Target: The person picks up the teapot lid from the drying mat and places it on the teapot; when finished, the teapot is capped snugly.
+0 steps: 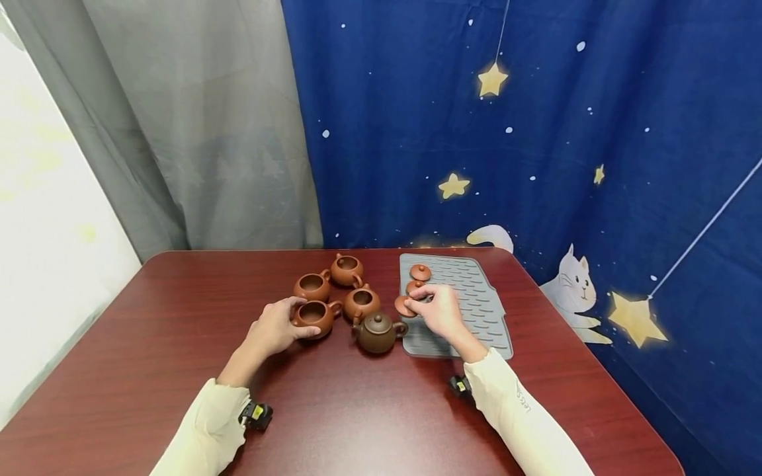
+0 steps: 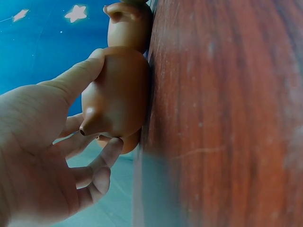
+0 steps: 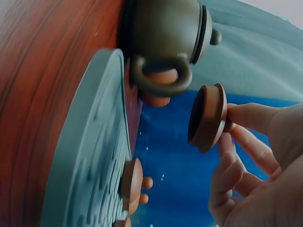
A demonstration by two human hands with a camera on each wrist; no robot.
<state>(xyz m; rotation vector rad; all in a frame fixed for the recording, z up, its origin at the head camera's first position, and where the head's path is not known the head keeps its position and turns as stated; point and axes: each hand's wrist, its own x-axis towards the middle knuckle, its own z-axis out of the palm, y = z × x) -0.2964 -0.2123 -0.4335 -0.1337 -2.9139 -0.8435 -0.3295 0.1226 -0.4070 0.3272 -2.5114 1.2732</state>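
In the head view my left hand (image 1: 276, 327) holds the nearest left reddish-brown lidless teapot (image 1: 314, 328) between thumb and fingers. The left wrist view shows this teapot (image 2: 120, 94) upright on the table, spout towards the palm of my hand (image 2: 42, 142). My right hand (image 1: 440, 311) pinches a reddish-brown lid (image 1: 405, 306) by its knob, above the mat's left edge. In the right wrist view the lid (image 3: 208, 118) hangs clear of the mat, its hollow underside turned away from my fingers (image 3: 251, 118). More lids (image 1: 421, 272) lie on the grey mat (image 1: 482, 311).
Three other lidless reddish-brown teapots (image 1: 347, 271) stand behind and right of the held one. A dark brown teapot (image 1: 376, 334) with its lid on stands between them and the mat, its handle near the mat's edge. Curtains (image 1: 417, 132) hang behind the table.
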